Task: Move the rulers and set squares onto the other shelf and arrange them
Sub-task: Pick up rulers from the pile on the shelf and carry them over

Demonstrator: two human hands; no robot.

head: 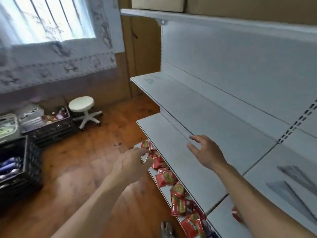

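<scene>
Evidently neither hand has a ruler yet. The right hand hovers over the bare middle shelf, fingers spread and empty. The left hand reaches lower beside it, fingers loosely extended and holding nothing. Its tips lie in front of the red packets on the shelf below, and blur hides whether they touch. The clear set squares and rulers lie flat on the neighbouring shelf bay, well to the right of the right hand and nearer the person. A good pick-up probably means taking the right hand over to that pile. It could slide the thin pieces to the shelf edge so fingers get underneath, then gather them as one stack. The left hand could steady the stack while it is squared up on the bare shelf.
</scene>
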